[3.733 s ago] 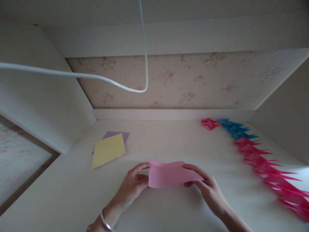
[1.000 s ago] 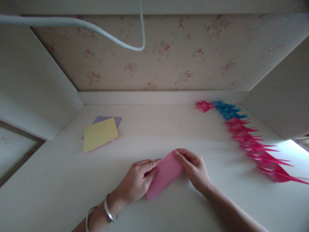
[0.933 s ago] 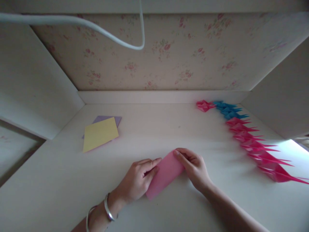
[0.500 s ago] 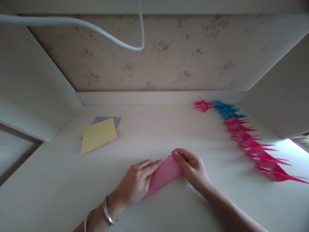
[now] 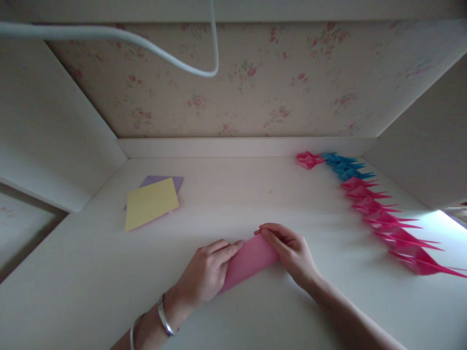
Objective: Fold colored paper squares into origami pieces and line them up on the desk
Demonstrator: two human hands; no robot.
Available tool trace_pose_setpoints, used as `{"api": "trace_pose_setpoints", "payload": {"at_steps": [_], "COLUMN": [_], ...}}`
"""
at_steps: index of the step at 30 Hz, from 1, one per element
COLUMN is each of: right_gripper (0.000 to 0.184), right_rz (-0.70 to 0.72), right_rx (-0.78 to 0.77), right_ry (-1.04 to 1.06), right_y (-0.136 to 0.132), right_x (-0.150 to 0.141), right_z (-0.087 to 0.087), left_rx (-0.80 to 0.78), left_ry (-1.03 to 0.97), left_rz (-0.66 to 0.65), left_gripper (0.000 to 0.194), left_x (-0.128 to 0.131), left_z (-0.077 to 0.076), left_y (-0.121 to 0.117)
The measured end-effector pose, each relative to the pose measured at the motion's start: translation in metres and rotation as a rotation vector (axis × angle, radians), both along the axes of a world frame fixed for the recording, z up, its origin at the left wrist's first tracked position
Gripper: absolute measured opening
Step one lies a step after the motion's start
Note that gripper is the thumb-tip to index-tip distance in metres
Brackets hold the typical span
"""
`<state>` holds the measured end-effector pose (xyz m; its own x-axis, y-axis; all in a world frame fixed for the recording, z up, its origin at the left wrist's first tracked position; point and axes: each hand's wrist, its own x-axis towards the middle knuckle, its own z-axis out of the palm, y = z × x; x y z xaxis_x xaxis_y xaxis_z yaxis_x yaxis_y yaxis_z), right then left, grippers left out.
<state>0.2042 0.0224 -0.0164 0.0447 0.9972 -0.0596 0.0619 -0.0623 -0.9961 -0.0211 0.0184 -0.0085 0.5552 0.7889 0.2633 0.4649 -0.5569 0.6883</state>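
A sheet of pink paper [image 5: 250, 262], folded into a narrow strip, slants on the white table between my hands. My left hand [image 5: 206, 272] closes on its left part, covering that end, with the fingertips at the upper edge. At the upper right corner, my right hand [image 5: 290, 250] pinches the paper between thumb and fingers. Part of the sheet is hidden under both hands.
Yellow paper [image 5: 152, 203] lies over purple paper [image 5: 178, 182] at the left. Along the right runs a row of folded pink paper cranes [image 5: 412, 257] and blue ones [image 5: 348, 172]. A white cable [image 5: 146, 43] hangs in front, above the table.
The pink sheet went from held up and curved to lying folded on the table. Lately it looks narrower and flatter, and my right fingertips have slid slightly left along its top edge.
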Motion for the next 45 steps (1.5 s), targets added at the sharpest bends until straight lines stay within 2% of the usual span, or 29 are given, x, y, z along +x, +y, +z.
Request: {"api": "trace_pose_setpoints", "payload": {"at_steps": [6, 10, 15, 20, 26, 33, 40, 45], "right_gripper": [0.023, 0.028, 0.022, 0.023, 0.024, 0.028, 0.022, 0.025], "right_rz": [0.044, 0.155, 0.229, 0.260, 0.321, 0.303, 0.243, 0.233], "right_rx": [0.027, -0.027, 0.064, 0.052, 0.014, -0.030, -0.060, -0.094], "right_ry": [-0.104, -0.136, -0.303, -0.304, -0.316, -0.210, -0.071, 0.054], "right_y": [-0.001, -0.002, -0.003, -0.002, -0.003, -0.004, -0.003, -0.003], "right_x": [0.002, 0.005, 0.008, 0.009, 0.007, 0.009, 0.011, 0.012], "right_z": [-0.001, 0.000, 0.002, 0.003, 0.004, 0.004, 0.003, 0.002], "left_rx": [-0.022, -0.013, -0.002, 0.015, -0.032, -0.151, -0.185, -0.253], "left_ry": [0.004, 0.007, 0.008, 0.023, 0.022, -0.088, -0.108, -0.110], "left_rz": [0.007, 0.017, 0.021, 0.013, -0.061, -0.073, -0.003, 0.024], "left_gripper": [0.040, 0.034, 0.031, 0.027, 0.034, 0.033, 0.032, 0.031], "left_x": [0.000, 0.001, 0.002, 0.003, 0.004, 0.004, 0.002, 0.002], "left_z": [0.002, 0.002, 0.003, 0.004, 0.004, 0.010, 0.014, 0.018], "left_y": [0.001, 0.001, 0.000, 0.000, -0.003, -0.002, -0.001, -0.001]}}
